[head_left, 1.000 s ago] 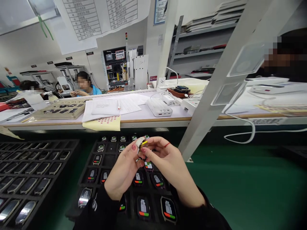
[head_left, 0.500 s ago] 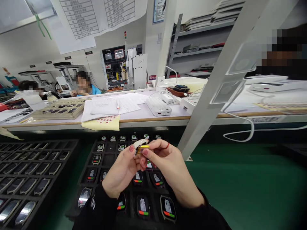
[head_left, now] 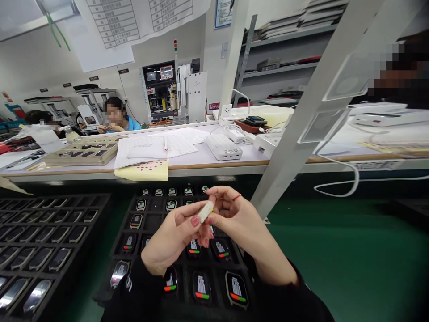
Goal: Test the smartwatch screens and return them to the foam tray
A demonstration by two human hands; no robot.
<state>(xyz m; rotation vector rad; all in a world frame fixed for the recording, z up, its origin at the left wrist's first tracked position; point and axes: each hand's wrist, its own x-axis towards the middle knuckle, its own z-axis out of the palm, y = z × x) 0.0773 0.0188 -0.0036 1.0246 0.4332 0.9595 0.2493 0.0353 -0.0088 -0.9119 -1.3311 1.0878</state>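
Note:
A small cream smartwatch case (head_left: 205, 212), with a thin yellow edge showing on its right side, is held up above the foam tray. My left hand (head_left: 170, 239) is closed on its left side, the thumb lying along it. Closed at the opposite end is my right hand (head_left: 243, 223), its thumb and fingers against the case near the yellow edge. The inside of the case is turned out of sight. Beneath both hands, the black foam tray (head_left: 185, 279) holds several smartwatches (head_left: 237, 288) with lit screens showing red and green bars.
A second black tray (head_left: 75, 259) with dark-screened watches lies on the left. Beyond is a white bench (head_left: 187, 162) with papers (head_left: 147, 150), a white power bank (head_left: 223, 147) and cables. A slanted metal post (head_left: 295, 129) rises on the right. Co-workers sit across the bench.
The case has turned in my hands, so its cream outer side now shows and the yellow part is mostly hidden. Both hands have shifted slightly, and the right fingers have lifted.

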